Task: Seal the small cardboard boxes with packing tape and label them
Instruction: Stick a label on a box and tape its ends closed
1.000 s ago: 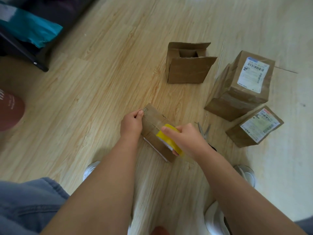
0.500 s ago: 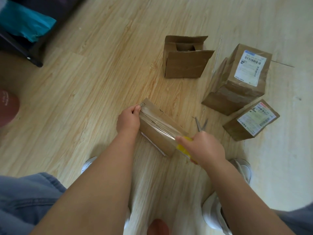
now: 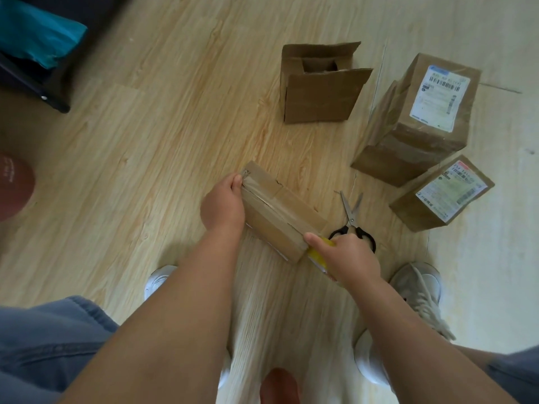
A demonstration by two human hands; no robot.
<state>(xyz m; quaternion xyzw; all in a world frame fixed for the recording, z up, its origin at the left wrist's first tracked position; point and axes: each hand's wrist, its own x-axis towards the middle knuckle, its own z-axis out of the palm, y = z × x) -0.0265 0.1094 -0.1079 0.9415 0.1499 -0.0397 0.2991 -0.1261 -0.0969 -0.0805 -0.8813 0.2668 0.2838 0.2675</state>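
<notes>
A small flat cardboard box (image 3: pixel 280 217) lies on the wooden floor between my hands, with clear tape running along its top seam. My left hand (image 3: pixel 223 207) grips the box's far left end, thumb on the tape's start. My right hand (image 3: pixel 344 260) holds a yellow roll of packing tape (image 3: pixel 319 253) at the box's near right corner, thumb pressing on the edge. An open box (image 3: pixel 319 91) stands behind. Two taped boxes with white labels sit at right: a tall one (image 3: pixel 420 118) and a small one (image 3: pixel 440 196).
Black-handled scissors (image 3: pixel 353 220) lie on the floor just right of the box I hold. My white shoes (image 3: pixel 420 290) are near the bottom. Dark furniture with a teal bag (image 3: pixel 38 39) stands at the top left. A reddish round object (image 3: pixel 14 185) is at the left edge.
My right hand has drawn the tape roll from the middle of the box to its near right corner, laying tape along the seam. My left hand stayed on the far end.
</notes>
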